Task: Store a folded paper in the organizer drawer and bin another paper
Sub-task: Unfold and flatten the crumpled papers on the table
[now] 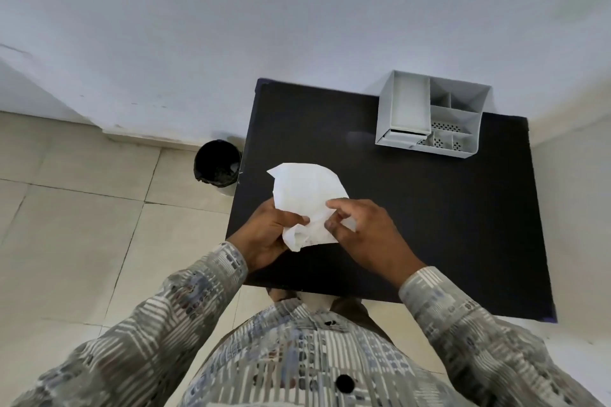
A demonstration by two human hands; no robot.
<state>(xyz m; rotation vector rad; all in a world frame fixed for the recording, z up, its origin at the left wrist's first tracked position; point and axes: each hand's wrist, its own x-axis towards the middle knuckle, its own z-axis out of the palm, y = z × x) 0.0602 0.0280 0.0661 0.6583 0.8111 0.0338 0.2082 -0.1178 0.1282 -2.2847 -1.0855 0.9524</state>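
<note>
A person stands at the near edge of a black table (446, 225) and looks down at both hands, which hold a white paper (305, 195) above the near left part of the tabletop. The left hand (267, 235) grips the paper's near left edge, with the thumb pressed across the top of the sheet and the fingers curled beneath it, so the paper bunches there into a crumpled roll. The right hand (367, 235) is closed on the paper's near right edge, with the fingertips (332, 205) pinching the sheet from above. The far part of the paper is creased and stands out beyond the hands, towards the middle of the table.

A grey plastic organizer (433, 116) sits at the far right corner of the table, close to the wall (231, 26). It has a long open tray on its left side and several smaller compartments on its right, some with perforated bottoms. A small drawer (401, 135) shows at its near left front; whether it is pulled out cannot be told.

A small bin (218, 163) lined with a black bag stands on the tiled floor (82, 208), just beside the table's left edge and well apart from the organizer. Both patterned sleeves (185, 301) reach in from the near side.
</note>
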